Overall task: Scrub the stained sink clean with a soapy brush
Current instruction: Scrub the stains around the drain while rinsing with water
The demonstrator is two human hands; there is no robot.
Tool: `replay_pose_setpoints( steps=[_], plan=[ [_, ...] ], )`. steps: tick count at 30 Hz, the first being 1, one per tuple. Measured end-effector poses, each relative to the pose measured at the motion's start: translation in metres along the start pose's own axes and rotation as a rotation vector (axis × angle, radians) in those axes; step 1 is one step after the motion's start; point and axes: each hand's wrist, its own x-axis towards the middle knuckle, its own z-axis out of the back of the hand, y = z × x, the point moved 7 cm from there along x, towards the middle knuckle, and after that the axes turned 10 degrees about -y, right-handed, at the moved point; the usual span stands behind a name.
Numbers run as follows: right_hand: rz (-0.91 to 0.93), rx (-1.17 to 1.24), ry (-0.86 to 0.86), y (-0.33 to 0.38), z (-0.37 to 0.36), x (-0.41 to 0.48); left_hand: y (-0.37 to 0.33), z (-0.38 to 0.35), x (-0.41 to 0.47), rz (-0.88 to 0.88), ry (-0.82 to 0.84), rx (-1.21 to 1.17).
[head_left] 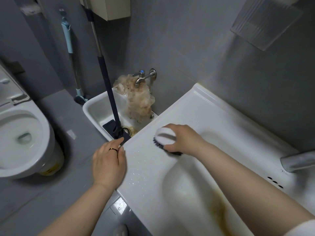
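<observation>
Pressure matters: right hand [183, 139] grips the white-backed, dark-bristled scrub brush [164, 137] on the far-left rim of the white ceramic sink [144, 167]; left hand [109, 160] rests relaxed on its edge. Firm short strokes should work toward the brown stain [219, 206] nearer.

Matt grey walls [187, 40] are closing in around this small bathroom, and a grey floor [51, 193] is taking a soft, dull light. A white toilet [22, 142] is sitting at the floor's left edge. In the far corner a low white basin [97, 109] is standing under a chrome wall tap [143, 76]. A black-handled mop [109, 92] is leaning in it, and a crumpled beige bundle [138, 99] is hanging by the tap. A blue-handled tool [68, 40] is hanging on the wall, and a ribbed glass panel [265, 23] is jutting out high on the right.
</observation>
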Motion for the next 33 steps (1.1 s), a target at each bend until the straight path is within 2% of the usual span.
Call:
replay_pose_setpoints(
  steps=[2,4,6,8,10,15,19,21,24,26,30,31,33],
  plan=[
    [-0.108,-0.005,-0.078,-0.018,0.016,0.006,0.000,0.000,0.000,0.002,0.002,0.000],
    [-0.135,0.002,-0.132,-0.015,0.020,0.015,0.000,-0.001,0.000,0.000,0.000,0.003],
    [-0.039,-0.016,-0.095,0.011,0.010,0.014,0.001,-0.001,-0.001,-0.001,0.000,0.007],
    [0.081,-0.064,0.014,0.029,-0.011,0.003,0.001,0.000,0.000,-0.001,-0.002,0.007],
    [0.124,-0.115,0.032,0.025,-0.011,-0.007,0.002,0.000,-0.001,0.002,-0.002,0.006],
    [-0.063,-0.083,-0.146,-0.009,0.018,0.013,0.002,-0.001,0.000,0.003,-0.009,0.002],
    [0.153,-0.100,0.024,0.038,-0.017,-0.005,0.002,0.001,-0.001,0.005,-0.007,0.001],
    [0.191,-0.136,0.025,0.033,-0.016,-0.009,0.002,0.001,-0.001,0.008,-0.013,-0.003],
    [-0.016,-0.120,-0.125,-0.003,0.013,0.009,0.003,0.000,-0.001,0.018,-0.003,-0.004],
    [-0.061,-0.098,-0.163,-0.003,0.014,0.014,0.004,0.000,-0.001,0.018,0.002,-0.008],
    [0.198,-0.095,0.012,0.048,-0.026,-0.011,0.005,0.001,-0.001,0.032,0.014,-0.020],
    [0.225,-0.109,0.033,0.047,-0.027,-0.015,0.005,0.001,-0.002,0.040,0.018,-0.029],
    [0.141,-0.111,-0.021,0.026,-0.012,-0.006,0.006,0.001,-0.003,0.049,0.027,-0.052]
  ],
)
